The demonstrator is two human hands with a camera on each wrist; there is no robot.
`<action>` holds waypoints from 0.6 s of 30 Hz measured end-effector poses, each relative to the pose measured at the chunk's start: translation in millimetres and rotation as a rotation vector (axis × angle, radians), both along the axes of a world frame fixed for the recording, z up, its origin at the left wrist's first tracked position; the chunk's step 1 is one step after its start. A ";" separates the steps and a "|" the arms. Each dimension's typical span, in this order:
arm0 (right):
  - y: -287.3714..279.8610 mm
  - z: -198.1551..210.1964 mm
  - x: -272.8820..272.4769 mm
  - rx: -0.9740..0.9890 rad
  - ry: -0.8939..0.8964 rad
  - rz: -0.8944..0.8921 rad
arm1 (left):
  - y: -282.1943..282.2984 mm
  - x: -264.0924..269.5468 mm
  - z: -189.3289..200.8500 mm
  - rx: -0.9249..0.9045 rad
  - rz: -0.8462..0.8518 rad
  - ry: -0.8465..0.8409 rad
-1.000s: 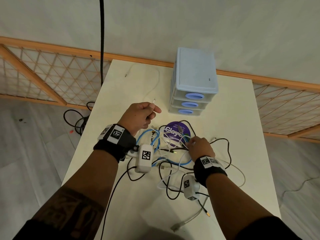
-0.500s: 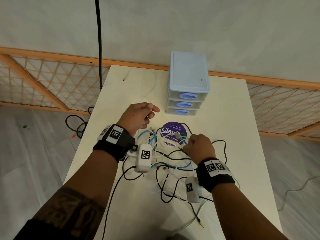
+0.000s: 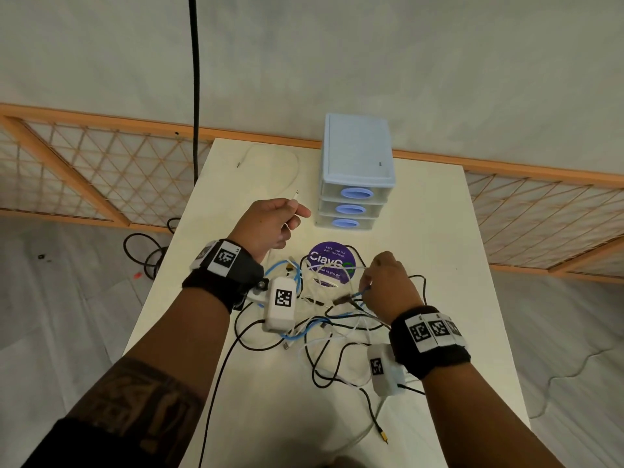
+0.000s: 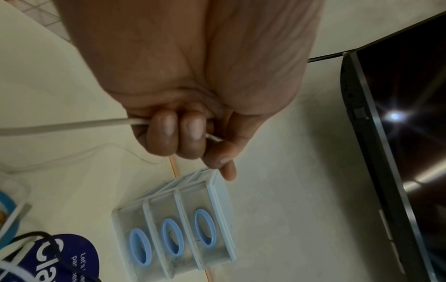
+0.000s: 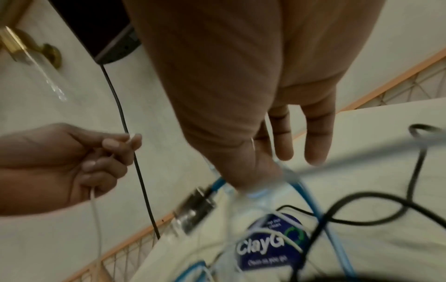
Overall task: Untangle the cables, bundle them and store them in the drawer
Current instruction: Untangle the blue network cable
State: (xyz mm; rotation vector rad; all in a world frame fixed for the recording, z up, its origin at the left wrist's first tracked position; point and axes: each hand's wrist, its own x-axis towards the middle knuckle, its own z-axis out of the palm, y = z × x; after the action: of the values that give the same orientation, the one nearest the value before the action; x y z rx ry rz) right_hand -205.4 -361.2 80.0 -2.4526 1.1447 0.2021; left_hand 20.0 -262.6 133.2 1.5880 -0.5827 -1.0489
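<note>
A tangle of black, white and blue cables [image 3: 331, 329] lies in the middle of the white table [image 3: 439, 238]. My left hand [image 3: 293, 214] is raised left of the drawer unit and grips a white cable [image 4: 72, 125]; its plug [image 3: 296, 194] sticks up past my thumb. My right hand [image 3: 366, 288] pinches a blue cable [image 5: 296, 188] between thumb and forefinger above the tangle, the other fingers [image 5: 316, 137] straight. The pale blue three-drawer unit [image 3: 356, 170] stands at the back of the table with all drawers closed, as the left wrist view also shows [image 4: 178, 229].
A round purple sticker [image 3: 331, 261] lies under the cables. Another thin white cable [image 3: 293, 163] rests at the far left. A black cord [image 3: 194, 79] hangs down the wall, wooden lattice panels [image 3: 84, 170] flank the table, and black cables [image 3: 145, 251] lie on the floor.
My right hand has drawn back toward me and to the right, lifting the blue cable off the tangle. My left hand has kept its grip on the white cable and stayed in place.
</note>
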 end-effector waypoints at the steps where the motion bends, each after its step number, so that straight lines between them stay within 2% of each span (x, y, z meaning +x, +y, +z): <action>1: -1.3 5.5 -1.3 0.029 -0.040 0.006 | 0.5 0.4 0.6 0.000 0.000 -0.001; 4: -7.8 23.9 -5.5 0.116 -0.195 0.004 | 1.4 1.3 2.5 -0.001 0.004 0.003; 8: -9.5 37.0 -1.8 0.350 -0.507 -0.147 | 0.3 -0.6 2.8 -0.011 0.009 0.023; 12: 9.3 46.7 21.2 0.429 -0.779 -0.280 | -3.1 -7.0 1.9 -0.061 0.015 0.184; 14: 19.5 51.1 33.8 0.428 -0.808 -0.283 | -4.5 -12.6 2.4 -0.081 0.020 0.237; 18: 29.9 51.4 54.7 0.353 -0.752 -0.174 | -7.5 -21.2 2.2 -0.110 -0.001 0.292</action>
State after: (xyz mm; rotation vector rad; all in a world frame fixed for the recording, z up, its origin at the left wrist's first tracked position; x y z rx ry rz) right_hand -150.7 -331.3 131.4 -1.8373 0.8715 -0.4908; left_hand -1.2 -270.1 135.4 1.3093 -0.4338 -1.2023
